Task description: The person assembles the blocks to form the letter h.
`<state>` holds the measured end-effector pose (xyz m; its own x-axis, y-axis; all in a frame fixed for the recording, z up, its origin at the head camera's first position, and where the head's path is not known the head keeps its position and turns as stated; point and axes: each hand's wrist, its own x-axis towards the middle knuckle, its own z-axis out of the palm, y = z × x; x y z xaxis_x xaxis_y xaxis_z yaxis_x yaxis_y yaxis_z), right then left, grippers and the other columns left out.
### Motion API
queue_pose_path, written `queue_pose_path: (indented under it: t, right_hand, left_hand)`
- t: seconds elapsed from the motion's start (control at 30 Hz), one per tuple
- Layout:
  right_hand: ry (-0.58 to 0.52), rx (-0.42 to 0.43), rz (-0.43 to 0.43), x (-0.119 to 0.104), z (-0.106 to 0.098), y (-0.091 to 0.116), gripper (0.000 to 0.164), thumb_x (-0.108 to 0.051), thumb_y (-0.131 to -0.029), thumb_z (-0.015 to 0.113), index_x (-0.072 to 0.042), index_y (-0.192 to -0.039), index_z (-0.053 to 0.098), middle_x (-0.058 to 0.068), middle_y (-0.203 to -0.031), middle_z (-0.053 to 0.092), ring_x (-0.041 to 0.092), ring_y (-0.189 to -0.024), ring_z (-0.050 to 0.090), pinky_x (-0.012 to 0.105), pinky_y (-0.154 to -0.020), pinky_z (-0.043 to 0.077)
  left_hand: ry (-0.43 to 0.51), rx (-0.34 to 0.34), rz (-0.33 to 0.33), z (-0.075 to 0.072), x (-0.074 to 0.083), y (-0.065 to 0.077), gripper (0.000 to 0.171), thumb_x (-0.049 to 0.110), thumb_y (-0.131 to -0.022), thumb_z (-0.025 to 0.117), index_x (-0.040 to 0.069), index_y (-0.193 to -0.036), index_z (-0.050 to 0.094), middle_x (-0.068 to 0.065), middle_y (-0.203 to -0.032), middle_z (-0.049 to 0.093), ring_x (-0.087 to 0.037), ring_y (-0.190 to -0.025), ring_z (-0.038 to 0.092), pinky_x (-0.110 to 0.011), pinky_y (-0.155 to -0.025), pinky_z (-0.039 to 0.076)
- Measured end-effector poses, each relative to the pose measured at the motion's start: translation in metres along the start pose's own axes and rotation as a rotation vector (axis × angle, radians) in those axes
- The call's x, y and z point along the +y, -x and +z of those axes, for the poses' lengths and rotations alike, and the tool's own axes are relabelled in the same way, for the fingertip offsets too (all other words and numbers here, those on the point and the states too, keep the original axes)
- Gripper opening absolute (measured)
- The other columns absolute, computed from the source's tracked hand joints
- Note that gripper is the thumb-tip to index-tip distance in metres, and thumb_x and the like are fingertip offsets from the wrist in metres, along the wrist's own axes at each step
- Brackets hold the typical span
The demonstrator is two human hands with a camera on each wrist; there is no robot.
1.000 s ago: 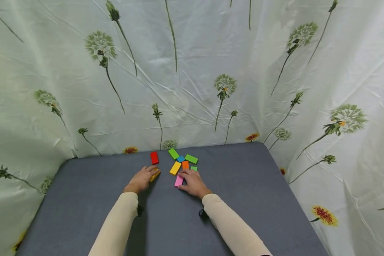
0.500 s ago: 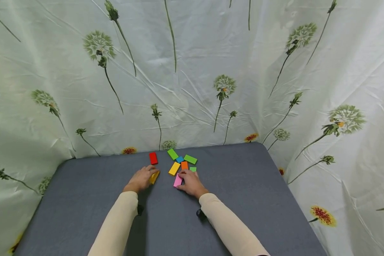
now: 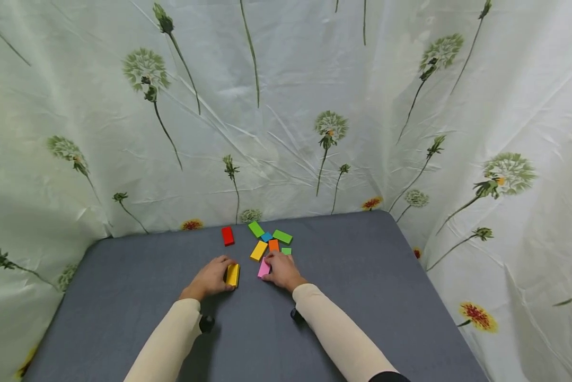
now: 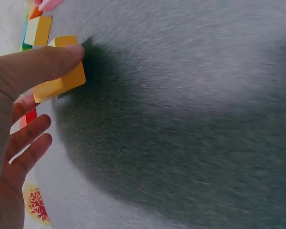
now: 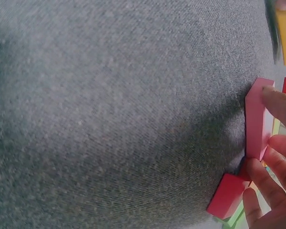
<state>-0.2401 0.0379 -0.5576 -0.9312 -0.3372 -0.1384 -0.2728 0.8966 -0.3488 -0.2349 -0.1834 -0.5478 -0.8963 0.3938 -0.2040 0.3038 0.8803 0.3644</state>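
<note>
My left hand (image 3: 212, 277) pinches a yellow block (image 3: 232, 276) between thumb and fingers. In the left wrist view the thumb presses one end of that yellow block (image 4: 74, 78), while the other fingers spread loosely beyond it. To the right, my right hand (image 3: 283, 270) holds a pink block (image 3: 264, 268) by its two ends. The right wrist view has the pink block (image 5: 257, 119) lying on the cloth, with the thumb on its near end and fingertips at its far end. A reddish block (image 5: 228, 195) sits beside those fingers; the hand mostly hides it in the head view.
Behind the hands lie a second yellow block (image 3: 259, 250), an orange block (image 3: 273, 245), a blue block (image 3: 266, 237) and green blocks (image 3: 282, 236). A red block (image 3: 227, 236) lies apart at left. A flowered curtain (image 3: 286, 132) rises behind the grey table (image 3: 362, 276).
My left hand has drawn slightly toward me, and its yellow block has turned to point more straight away from me. The right hand and pink block have hardly moved.
</note>
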Motion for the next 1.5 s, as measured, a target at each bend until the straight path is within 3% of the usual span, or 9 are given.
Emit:
queue_pose_path:
  t: [0.3, 0.5, 0.8, 1.27, 1.5]
  right_hand:
    - [0.019, -0.006, -0.005, -0.003, 0.001, 0.001, 0.048, -0.033, -0.082, 0.076, -0.013, -0.125, 0.066, -0.002, -0.117, 0.06, 0.016, -0.108, 0.055, 0.038, -0.093, 0.035]
    - [-0.017, -0.012, -0.017, -0.001, 0.001, 0.002, 0.047, -0.032, -0.083, 0.076, -0.011, -0.124, 0.066, 0.0, -0.12, 0.059, 0.018, -0.111, 0.055, 0.043, -0.096, 0.033]
    - [-0.008, -0.024, -0.019, -0.001, -0.003, 0.004, 0.045, -0.031, -0.085, 0.074, -0.011, -0.124, 0.066, 0.001, -0.12, 0.058, 0.02, -0.112, 0.053, 0.047, -0.098, 0.029]
    - [0.012, -0.047, -0.017, -0.01, -0.002, 0.002, 0.04, -0.03, -0.084, 0.075, -0.012, -0.118, 0.069, 0.001, -0.118, 0.057, 0.019, -0.111, 0.053, 0.047, -0.097, 0.03]
    - [0.0, -0.037, 0.001, -0.009, -0.004, 0.003, 0.042, -0.029, -0.083, 0.076, -0.01, -0.119, 0.068, 0.002, -0.122, 0.057, 0.021, -0.113, 0.053, 0.049, -0.099, 0.029]
  left_hand:
    - [0.095, 0.12, 0.033, 0.015, -0.002, 0.039, 0.06, 0.022, -0.071, 0.085, 0.008, -0.124, 0.061, -0.005, -0.111, 0.055, -0.022, -0.099, 0.055, -0.047, -0.09, 0.045]
    - [0.156, 0.155, 0.005, 0.029, 0.002, 0.059, 0.063, 0.021, -0.07, 0.087, 0.008, -0.125, 0.061, -0.004, -0.114, 0.054, -0.023, -0.103, 0.054, -0.047, -0.092, 0.044]
    - [0.194, 0.181, -0.008, 0.044, 0.011, 0.077, 0.064, 0.018, -0.068, 0.088, 0.002, -0.124, 0.062, -0.004, -0.111, 0.053, -0.025, -0.105, 0.052, -0.047, -0.092, 0.043]
    - [0.139, 0.158, 0.118, 0.052, 0.006, 0.105, 0.059, 0.017, -0.066, 0.089, 0.0, -0.116, 0.062, -0.003, -0.107, 0.054, -0.024, -0.1, 0.055, -0.046, -0.087, 0.045]
    - [0.118, 0.2, 0.154, 0.057, 0.008, 0.114, 0.059, 0.018, -0.068, 0.088, -0.002, -0.117, 0.062, -0.004, -0.108, 0.053, -0.024, -0.1, 0.053, -0.044, -0.086, 0.045]
